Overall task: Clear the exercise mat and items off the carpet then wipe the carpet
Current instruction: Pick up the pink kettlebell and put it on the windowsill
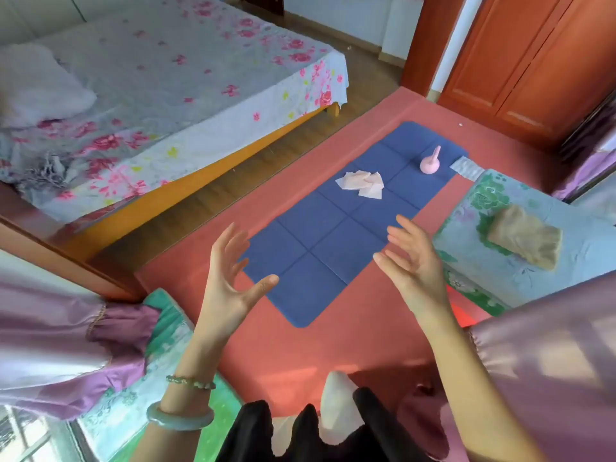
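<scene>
A blue creased exercise mat (pixel 320 235) lies flat on the red carpet (pixel 300 348). On its far half rest crumpled pale pink papers or cloths (pixel 361 185) and a small pink bulb-shaped item with a thin neck (pixel 430 163). My left hand (pixel 230 278) hovers open above the mat's near left edge, fingers spread. My right hand (pixel 413 265) hovers open over the mat's near right edge, palm facing left. Neither hand touches anything.
A bed with a floral sheet (pixel 173 95) stands left of the carpet across a strip of wood floor. A covered seat with a beige folded cloth (pixel 525 241) stands right. Purple curtains (pixel 56 341) hang at both sides. Orange wardrobe doors (pixel 520 58) stand behind.
</scene>
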Action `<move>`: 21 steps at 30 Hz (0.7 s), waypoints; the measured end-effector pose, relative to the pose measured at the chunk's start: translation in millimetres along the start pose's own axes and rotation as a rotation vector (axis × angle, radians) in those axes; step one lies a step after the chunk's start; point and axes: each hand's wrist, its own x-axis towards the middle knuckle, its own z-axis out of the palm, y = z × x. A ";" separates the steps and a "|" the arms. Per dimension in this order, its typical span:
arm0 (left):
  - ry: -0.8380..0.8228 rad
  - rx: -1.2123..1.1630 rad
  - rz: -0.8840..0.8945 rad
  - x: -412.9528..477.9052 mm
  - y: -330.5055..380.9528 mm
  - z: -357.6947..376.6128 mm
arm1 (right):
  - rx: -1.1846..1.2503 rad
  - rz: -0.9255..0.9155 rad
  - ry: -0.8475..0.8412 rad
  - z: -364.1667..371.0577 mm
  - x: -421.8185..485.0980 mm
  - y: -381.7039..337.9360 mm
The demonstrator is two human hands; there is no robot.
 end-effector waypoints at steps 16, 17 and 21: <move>0.086 0.011 -0.082 175.5 -28.5 -8.1 | -0.049 0.029 -0.108 61.4 203.9 1.9; 0.099 0.009 -0.085 187.1 -31.4 -8.7 | -0.052 0.027 -0.115 66.2 217.4 2.1; 0.133 0.006 -0.100 227.8 -41.4 -19.9 | -0.063 0.034 -0.158 91.5 264.1 2.0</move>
